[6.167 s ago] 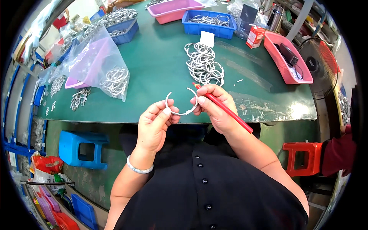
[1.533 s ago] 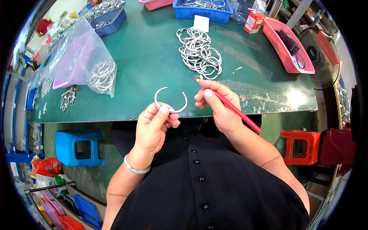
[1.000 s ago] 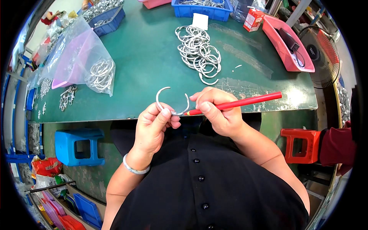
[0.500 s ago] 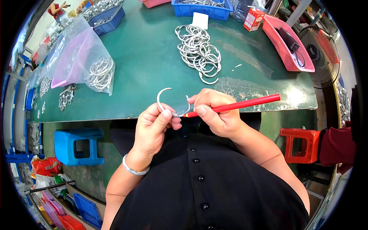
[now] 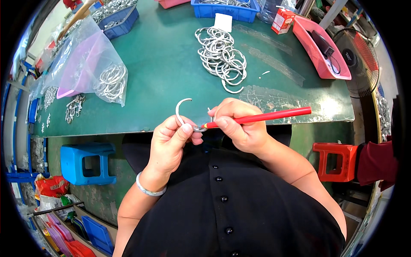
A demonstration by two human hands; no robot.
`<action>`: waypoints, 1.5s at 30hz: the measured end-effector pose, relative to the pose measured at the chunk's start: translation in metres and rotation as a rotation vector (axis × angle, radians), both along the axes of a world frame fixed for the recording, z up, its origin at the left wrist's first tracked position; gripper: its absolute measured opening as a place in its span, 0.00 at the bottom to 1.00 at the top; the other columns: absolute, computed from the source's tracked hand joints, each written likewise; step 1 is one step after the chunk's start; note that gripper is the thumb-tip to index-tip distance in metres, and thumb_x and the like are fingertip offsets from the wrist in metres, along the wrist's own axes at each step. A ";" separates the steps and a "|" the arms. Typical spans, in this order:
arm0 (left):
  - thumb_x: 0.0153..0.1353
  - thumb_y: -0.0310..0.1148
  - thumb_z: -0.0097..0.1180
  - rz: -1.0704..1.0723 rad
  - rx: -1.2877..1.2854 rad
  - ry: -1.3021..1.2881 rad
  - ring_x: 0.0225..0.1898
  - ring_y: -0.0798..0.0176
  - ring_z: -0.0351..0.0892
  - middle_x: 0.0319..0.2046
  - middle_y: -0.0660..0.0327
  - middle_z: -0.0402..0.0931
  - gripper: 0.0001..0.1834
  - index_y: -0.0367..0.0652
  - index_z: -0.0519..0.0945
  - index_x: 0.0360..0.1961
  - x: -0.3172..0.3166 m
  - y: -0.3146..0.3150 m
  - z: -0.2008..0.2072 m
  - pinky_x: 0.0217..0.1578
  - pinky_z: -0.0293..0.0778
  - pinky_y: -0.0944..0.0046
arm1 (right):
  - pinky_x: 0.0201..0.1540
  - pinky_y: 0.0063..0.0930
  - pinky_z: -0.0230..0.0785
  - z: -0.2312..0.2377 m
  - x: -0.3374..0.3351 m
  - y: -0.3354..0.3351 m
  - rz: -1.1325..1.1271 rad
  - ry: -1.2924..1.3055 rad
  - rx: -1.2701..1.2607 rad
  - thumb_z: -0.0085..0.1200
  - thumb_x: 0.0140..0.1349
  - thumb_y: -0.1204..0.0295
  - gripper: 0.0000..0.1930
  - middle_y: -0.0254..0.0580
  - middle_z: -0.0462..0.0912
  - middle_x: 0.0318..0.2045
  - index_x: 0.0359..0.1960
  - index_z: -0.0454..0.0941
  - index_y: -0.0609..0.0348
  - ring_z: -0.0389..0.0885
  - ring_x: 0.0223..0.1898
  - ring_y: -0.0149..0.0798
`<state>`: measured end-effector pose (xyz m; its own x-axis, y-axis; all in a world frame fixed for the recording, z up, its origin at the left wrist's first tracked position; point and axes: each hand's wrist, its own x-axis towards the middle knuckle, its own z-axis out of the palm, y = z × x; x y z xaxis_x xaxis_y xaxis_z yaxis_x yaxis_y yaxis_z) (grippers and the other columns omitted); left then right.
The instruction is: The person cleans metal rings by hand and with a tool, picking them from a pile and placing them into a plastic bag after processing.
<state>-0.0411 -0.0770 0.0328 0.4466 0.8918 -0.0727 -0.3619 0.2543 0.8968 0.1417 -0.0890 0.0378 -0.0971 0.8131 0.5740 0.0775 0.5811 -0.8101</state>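
A green table (image 5: 171, 55) fills the upper part of the view, its near edge running just above the person's hands. At its left edge lies a clear plastic bag (image 5: 85, 64) with a pink tray and metal rings inside. A pink tray (image 5: 319, 47) sits at the right edge, and a blue bin (image 5: 224, 10) stands along the far edge. Near the middle, toward the far side, is a heap of metal rings (image 5: 220, 58). Below the near edge stand a blue stool (image 5: 85, 162) on the left and a red stool (image 5: 332, 160) on the right. The left hand (image 5: 171, 143) pinches the lower end of an open metal ring (image 5: 180, 111), which curves up over the table's near edge. The right hand (image 5: 239, 124) is closed around a red pencil (image 5: 261, 117), its tip touching the ring's end by the left thumb.
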 end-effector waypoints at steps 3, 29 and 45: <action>0.60 0.31 0.50 -0.009 0.010 -0.008 0.26 0.71 0.74 0.25 0.61 0.75 0.07 0.38 0.73 0.31 0.000 0.010 0.003 0.29 0.72 0.72 | 0.26 0.25 0.64 0.003 0.002 0.008 -0.024 0.033 -0.010 0.52 0.56 0.74 0.08 0.41 0.73 0.20 0.22 0.71 0.64 0.72 0.22 0.36; 0.60 0.32 0.49 0.005 -0.020 -0.030 0.24 0.68 0.74 0.25 0.59 0.75 0.07 0.39 0.72 0.32 -0.002 0.005 0.000 0.28 0.72 0.70 | 0.25 0.26 0.64 0.004 0.008 0.001 0.018 0.021 0.038 0.50 0.56 0.77 0.05 0.42 0.74 0.21 0.24 0.72 0.65 0.73 0.22 0.37; 0.59 0.28 0.50 0.118 0.237 0.131 0.27 0.69 0.75 0.28 0.61 0.76 0.06 0.37 0.75 0.33 -0.021 0.019 0.011 0.31 0.71 0.70 | 0.39 0.32 0.68 -0.001 0.029 0.001 -0.064 0.097 -0.141 0.41 0.62 0.70 0.12 0.44 0.73 0.25 0.25 0.70 0.66 0.74 0.31 0.38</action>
